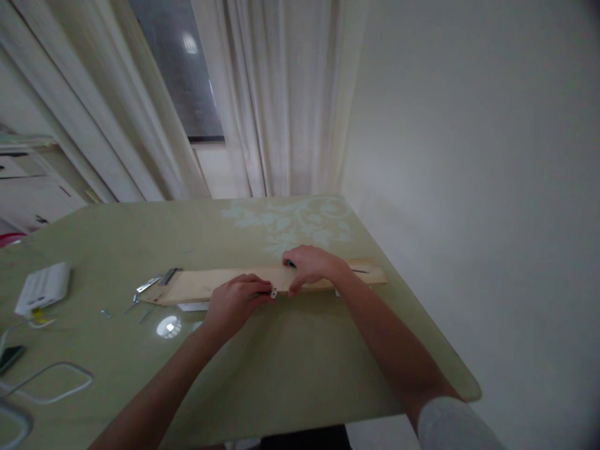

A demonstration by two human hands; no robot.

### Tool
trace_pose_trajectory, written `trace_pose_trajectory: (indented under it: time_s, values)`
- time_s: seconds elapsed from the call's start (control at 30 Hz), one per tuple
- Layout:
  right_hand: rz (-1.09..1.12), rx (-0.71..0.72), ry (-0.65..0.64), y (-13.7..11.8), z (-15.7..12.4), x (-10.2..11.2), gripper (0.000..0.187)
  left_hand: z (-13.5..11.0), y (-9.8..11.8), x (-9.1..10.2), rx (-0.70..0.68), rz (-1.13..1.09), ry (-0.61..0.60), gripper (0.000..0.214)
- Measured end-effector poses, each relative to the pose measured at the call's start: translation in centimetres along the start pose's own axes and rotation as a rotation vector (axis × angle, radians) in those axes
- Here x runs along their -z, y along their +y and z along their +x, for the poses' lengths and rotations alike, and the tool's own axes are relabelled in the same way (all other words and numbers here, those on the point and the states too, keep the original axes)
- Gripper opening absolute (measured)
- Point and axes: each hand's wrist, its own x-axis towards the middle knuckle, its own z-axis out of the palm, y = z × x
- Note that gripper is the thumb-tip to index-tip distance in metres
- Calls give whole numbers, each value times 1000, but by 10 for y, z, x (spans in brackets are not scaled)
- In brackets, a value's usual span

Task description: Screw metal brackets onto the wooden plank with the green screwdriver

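Observation:
A long pale wooden board point(197, 282) lies across the table. My left hand point(238, 301) is closed at the board's front edge, pinching a small metal bracket point(274, 292) with dark holes. Over the board, to the right of that bracket, my right hand point(309, 265) curls around what looks like a screwdriver point(291, 264) with a teal and dark handle; most of it is hidden by the fingers. A thin dark shaft point(360, 271) shows beyond the right wrist, above the board, and seems in line with the handle.
Metal hinge-like pieces point(148, 284) and a dark metal strip point(167, 276) sit at the board's left end. Small metal bits point(106, 314) lie nearby. Farther left are a white power strip point(43, 289), a white cable point(60, 397) and a dark phone-like object point(10, 359). A wall point(469, 187) borders the right.

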Motion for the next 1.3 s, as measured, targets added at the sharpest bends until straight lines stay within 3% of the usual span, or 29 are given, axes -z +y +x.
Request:
trace_pose_trajectory:
  time_s: [0.2,0.47,0.67,0.8,0.97,1.1,1.3]
  values:
    - [0,5,12,2,1,-1,69,-4,9,-5,54,52,47,22]
    - [4,-5,11,2,-1,1,66,9,20,14,80,133,-115,15]
    - [47,10,32,5,1,-1,66,7,30,10,170,99,-72,14]
    - [63,-2,23,4,-1,1,66,6,23,5,84,78,-44,14]
    - [78,5,25,3,-3,1,65,15,4,4,-115,45,-16,41]
    - [91,12,21,5,-2,0,65,20,0,6,-81,13,-96,41]
    - [106,23,30,7,-2,-2,64,16,4,4,62,-29,-91,42]
